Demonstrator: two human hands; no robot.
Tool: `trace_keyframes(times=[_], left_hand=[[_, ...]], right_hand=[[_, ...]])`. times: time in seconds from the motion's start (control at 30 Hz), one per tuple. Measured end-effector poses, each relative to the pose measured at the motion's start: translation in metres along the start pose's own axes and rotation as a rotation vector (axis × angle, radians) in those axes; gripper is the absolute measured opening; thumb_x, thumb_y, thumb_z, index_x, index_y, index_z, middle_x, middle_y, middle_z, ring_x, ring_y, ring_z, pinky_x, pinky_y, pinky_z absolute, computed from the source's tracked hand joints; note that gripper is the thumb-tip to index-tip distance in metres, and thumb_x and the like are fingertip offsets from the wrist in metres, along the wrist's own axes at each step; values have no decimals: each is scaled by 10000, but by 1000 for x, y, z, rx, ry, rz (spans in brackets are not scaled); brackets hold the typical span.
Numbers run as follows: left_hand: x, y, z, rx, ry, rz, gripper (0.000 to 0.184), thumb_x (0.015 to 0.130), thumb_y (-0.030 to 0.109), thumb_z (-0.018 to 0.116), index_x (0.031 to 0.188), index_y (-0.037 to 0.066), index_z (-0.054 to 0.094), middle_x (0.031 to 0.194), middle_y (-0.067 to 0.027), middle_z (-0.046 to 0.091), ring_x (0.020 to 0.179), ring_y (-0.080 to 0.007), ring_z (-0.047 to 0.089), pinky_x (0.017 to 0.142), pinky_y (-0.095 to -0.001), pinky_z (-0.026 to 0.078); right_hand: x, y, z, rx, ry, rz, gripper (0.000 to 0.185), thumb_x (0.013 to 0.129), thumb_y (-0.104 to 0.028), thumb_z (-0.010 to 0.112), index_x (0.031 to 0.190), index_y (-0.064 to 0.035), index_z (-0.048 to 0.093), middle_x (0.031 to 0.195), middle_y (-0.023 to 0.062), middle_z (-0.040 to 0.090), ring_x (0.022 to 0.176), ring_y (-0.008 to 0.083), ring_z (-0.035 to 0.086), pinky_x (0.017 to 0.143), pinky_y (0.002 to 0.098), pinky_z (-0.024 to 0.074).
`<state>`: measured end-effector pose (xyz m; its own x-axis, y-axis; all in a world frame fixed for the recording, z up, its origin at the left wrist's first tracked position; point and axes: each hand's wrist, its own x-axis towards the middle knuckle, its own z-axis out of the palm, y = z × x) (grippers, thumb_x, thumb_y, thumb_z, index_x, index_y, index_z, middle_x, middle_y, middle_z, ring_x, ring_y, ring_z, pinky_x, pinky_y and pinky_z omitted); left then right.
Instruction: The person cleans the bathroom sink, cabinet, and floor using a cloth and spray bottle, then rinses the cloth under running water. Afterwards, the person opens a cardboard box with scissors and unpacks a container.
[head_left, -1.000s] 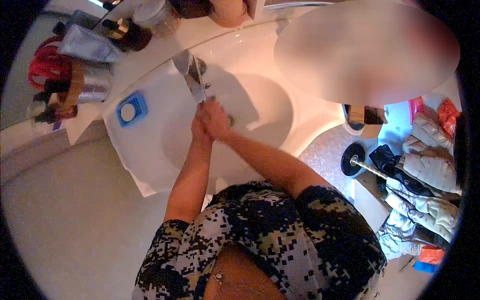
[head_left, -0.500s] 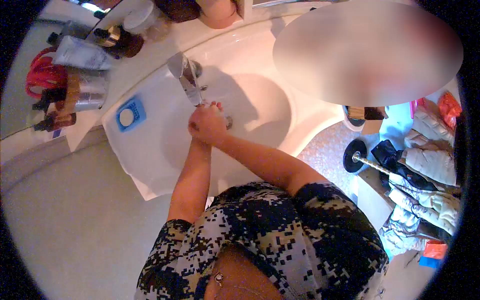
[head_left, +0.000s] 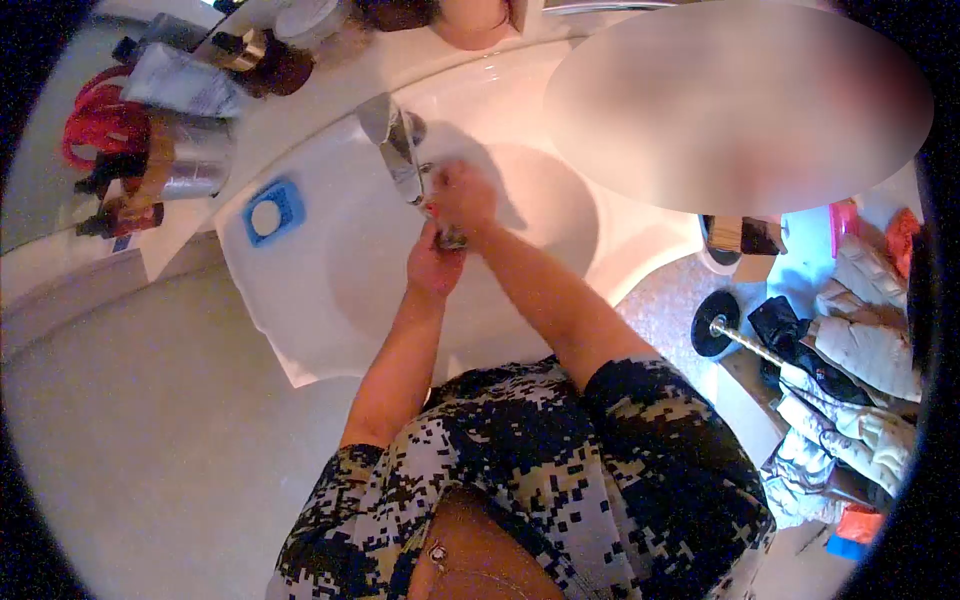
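Observation:
Over the white sink [head_left: 360, 290], both hands are under the end of the metal faucet [head_left: 400, 155]. My left hand [head_left: 437, 264] is lower and nearer to me, its thumb side up and most of its fingers hidden. Just beyond it, my right hand [head_left: 464, 196] is bent beside the spout and smeared by motion. The two hands meet or nearly meet at the fingertips; I cannot tell whether they touch. Nothing held shows in either one. A round metal drain [head_left: 453, 239] shows partly between them.
A pale round soap [head_left: 267, 217] lies in a blue soap dish [head_left: 284, 201] on the sink's left corner. Left of the sink stand a metal can [head_left: 195, 158], a white tube [head_left: 180, 80] and a red coiled item [head_left: 100, 122]. Clothes [head_left: 850, 380] hang or lie at right.
My hands were pressed together at the spout; now they have come apart, the right one moving farther away and to the right. The view has shifted slightly.

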<state>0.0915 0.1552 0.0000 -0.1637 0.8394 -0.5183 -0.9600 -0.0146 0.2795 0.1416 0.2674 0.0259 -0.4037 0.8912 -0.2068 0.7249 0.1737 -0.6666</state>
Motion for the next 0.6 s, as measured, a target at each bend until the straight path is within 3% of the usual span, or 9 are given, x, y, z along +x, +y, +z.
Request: trace_keyframes(times=[0.07,0.1,0.2,0.23,0.27,0.33,0.4,0.5,0.6], left_hand=[[-14,-1,-8,66,106,48,435,952,336,354,1294,74,418,1263,-96,498,1132,-257,496,952,-403,412],[-13,3,6,36,64,75,414,947,353,375,1232,67,466,1230,-97,520,1114,-255,508,937,-415,422],[7,30,-16,-6,-169,-11,412,950,346,364,1216,52,477,1224,-101,524,1156,-280,469,1007,-449,357],[20,33,-32,-91,-349,-67,418,945,363,370,1205,56,485,1215,-103,528,1154,-284,467,1008,-454,353],[35,34,-52,-175,-529,-122,425,939,379,376,1193,59,492,1206,-106,532,1153,-288,465,1008,-460,348],[39,30,-49,-186,-482,-113,435,928,406,385,1176,69,506,1190,-107,538,1146,-296,464,1006,-468,344],[33,14,-27,-32,-26,12,440,917,425,392,1162,81,519,1175,-104,543,1136,-303,467,1002,-474,344],[15,3,-6,49,126,82,412,904,401,408,1153,94,524,1167,-101,541,1119,-314,472,1002,-470,342],[17,22,-7,-60,-139,4,319,929,353,388,1113,127,516,1038,-62,573,924,-242,537,865,-443,418]], right_hand=[[3,16,17,220,-114,121,289,785,-321,581,943,-80,598,877,125,619,809,304,602,692,416,480],[1,23,25,441,-295,196,291,784,-321,584,951,-83,601,862,123,616,786,304,601,680,411,480],[-43,-3,30,313,-134,-143,293,790,-321,597,965,-86,599,826,124,576,774,311,564,678,420,466],[-59,-17,35,229,74,-234,293,786,-320,602,959,-85,596,843,124,575,793,312,558,685,423,464],[-64,-25,28,171,65,-229,298,773,-322,608,946,-81,591,855,123,571,815,317,551,690,431,459],[-73,-40,12,56,47,-222,309,749,-326,620,921,-72,582,880,121,564,857,325,538,700,448,449],[-31,-25,14,-22,-45,-94,307,733,-333,629,897,-78,585,864,124,562,854,333,539,692,450,447],[2,-2,15,78,275,-160,315,739,-359,624,866,-72,599,881,137,582,872,360,549,725,445,453],[-47,-34,10,251,-44,36,316,745,-372,613,835,-70,614,901,136,604,895,368,565,755,439,462]])
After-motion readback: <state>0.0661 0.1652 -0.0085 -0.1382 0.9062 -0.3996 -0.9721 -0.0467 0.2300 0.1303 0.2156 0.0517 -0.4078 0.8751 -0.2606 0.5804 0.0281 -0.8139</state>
